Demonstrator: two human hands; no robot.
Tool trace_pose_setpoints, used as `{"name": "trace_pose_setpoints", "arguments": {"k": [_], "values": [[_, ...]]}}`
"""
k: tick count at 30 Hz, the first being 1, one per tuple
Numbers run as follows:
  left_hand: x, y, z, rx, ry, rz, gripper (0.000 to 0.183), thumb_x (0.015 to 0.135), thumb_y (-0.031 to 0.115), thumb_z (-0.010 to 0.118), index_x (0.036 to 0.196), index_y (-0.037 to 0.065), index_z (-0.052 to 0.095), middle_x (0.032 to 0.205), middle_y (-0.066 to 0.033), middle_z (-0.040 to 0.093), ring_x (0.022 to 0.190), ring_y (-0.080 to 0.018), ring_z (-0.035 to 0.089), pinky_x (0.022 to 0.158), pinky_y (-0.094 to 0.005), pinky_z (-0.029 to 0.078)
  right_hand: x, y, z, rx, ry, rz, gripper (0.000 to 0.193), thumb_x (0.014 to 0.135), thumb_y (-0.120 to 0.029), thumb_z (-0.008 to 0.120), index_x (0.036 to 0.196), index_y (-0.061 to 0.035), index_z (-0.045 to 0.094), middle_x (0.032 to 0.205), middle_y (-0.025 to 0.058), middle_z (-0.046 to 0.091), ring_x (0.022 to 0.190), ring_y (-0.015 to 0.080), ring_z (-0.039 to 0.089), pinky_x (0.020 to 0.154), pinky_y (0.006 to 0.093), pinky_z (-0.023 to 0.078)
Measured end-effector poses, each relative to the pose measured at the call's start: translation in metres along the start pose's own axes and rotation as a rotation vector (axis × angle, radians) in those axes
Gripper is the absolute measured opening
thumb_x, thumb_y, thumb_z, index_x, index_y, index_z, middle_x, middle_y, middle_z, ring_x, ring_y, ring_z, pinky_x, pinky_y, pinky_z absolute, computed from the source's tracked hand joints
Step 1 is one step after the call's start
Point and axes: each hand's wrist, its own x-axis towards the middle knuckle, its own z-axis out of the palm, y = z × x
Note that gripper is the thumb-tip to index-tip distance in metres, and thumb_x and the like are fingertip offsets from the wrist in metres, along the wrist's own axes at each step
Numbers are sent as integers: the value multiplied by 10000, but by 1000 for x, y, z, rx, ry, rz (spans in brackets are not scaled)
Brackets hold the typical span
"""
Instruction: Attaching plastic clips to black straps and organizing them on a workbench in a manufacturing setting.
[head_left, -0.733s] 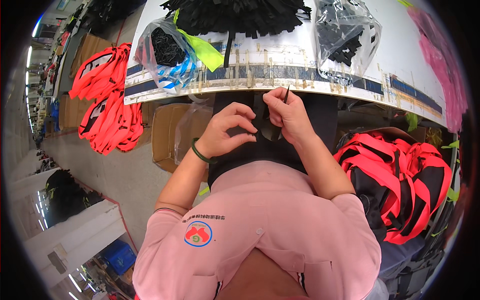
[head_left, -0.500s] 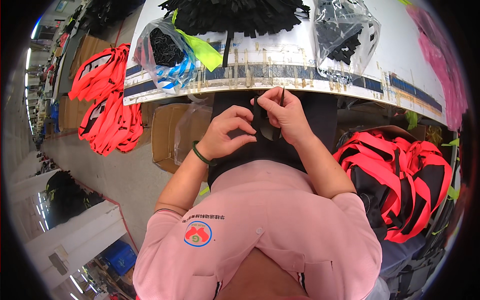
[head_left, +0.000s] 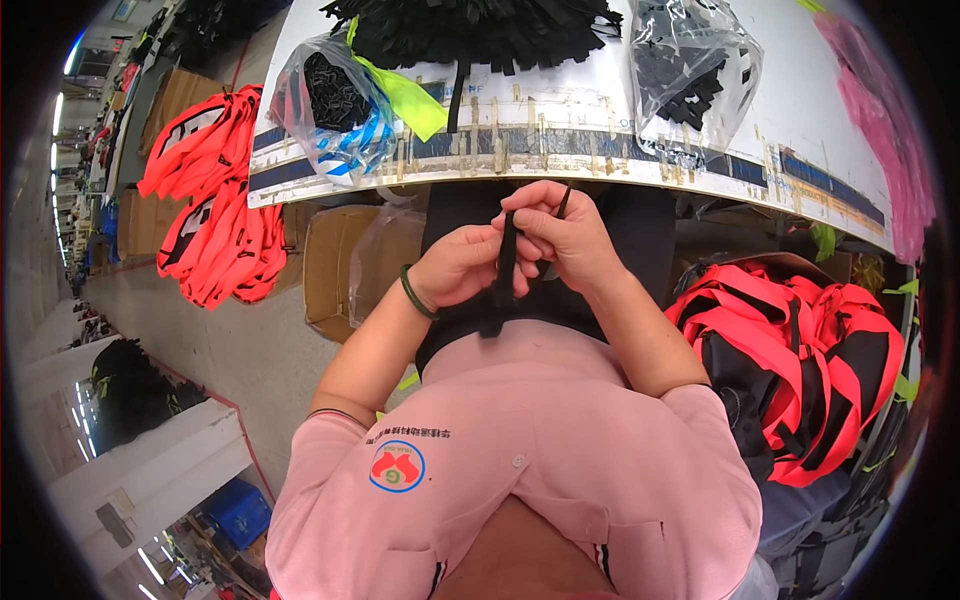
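In front of my waist a black webbing strap (head_left: pixel 506 250) hangs between both hands, its lower end resting near my shirt. My left hand (head_left: pixel 455 266) is closed, fingers pinched on the strap from the left side. My right hand (head_left: pixel 568 238) is closed on the strap's upper part between thumb and fingers. A thin dark pointed tool (head_left: pixel 566 202) also sticks up out of my right hand; its kind is mostly hidden by the fingers. Beyond the hands, a large pile of black strips (head_left: pixel 480 30) lies on the white table (head_left: pixel 560 95).
A clear bag of small black parts (head_left: pixel 335 105) and a yellow-green strip (head_left: pixel 415 105) lie on the table's left. Another clear bag (head_left: pixel 695 85) lies right. Red-and-black strap bundles (head_left: pixel 800 350) stand at my right; more red bundles (head_left: pixel 215 230) and a cardboard box (head_left: pixel 335 265) are left.
My left hand has moved right and closed on the strap beside my right hand. The black strap has come up into plain view between the hands.
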Motion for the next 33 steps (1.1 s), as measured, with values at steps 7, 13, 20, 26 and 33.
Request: {"name": "trace_pose_setpoints", "arguments": {"k": [7, 13, 20, 26, 33], "values": [[4, 0, 17, 45, 191, 76, 138, 898, 128, 531, 950, 6, 566, 928, -130, 594, 767, -199, 606, 725, -312, 505, -5, -16, -5, -168, -84, 4, 126, 844, -12, 559, 965, -4, 594, 803, 45, 604, 551, 73, 522, 480, 189, 406], [7, 4, 20, 391, 265, 181, 101, 916, 99, 505, 970, 22, 544, 877, -79, 606, 759, -122, 580, 697, -251, 485, -8, -17, -4, -469, -75, -223, 167, 837, -16, 579, 1004, -3, 582, 805, 30, 598, 638, 46, 548, 520, 186, 412], [12, 6, 26, 519, 235, 72, 265, 959, 228, 431, 926, 2, 565, 802, -48, 572, 704, -107, 526, 657, -226, 434, -12, -14, -7, -536, 6, -287, 252, 803, 10, 602, 1045, -38, 551, 743, -4, 536, 609, 20, 516, 523, 181, 380], [1, 7, 22, 438, 448, 98, 261, 930, 210, 465, 866, -12, 587, 572, 18, 434, 508, -52, 379, 494, -193, 317, 6, -71, -71, -771, 593, -768, 76, 818, -90, 633, 865, -31, 632, 783, 41, 632, 666, 100, 560, 617, 222, 437], [4, -3, 13, 336, 480, 34, 223, 905, 190, 480, 802, 6, 556, 534, 26, 401, 450, -37, 321, 422, -184, 251, 37, -124, -164, -1811, 995, -367, 196, 798, -179, 616, 965, -80, 636, 937, 133, 602, 848, 305, 621, 730, 398, 489]]}}
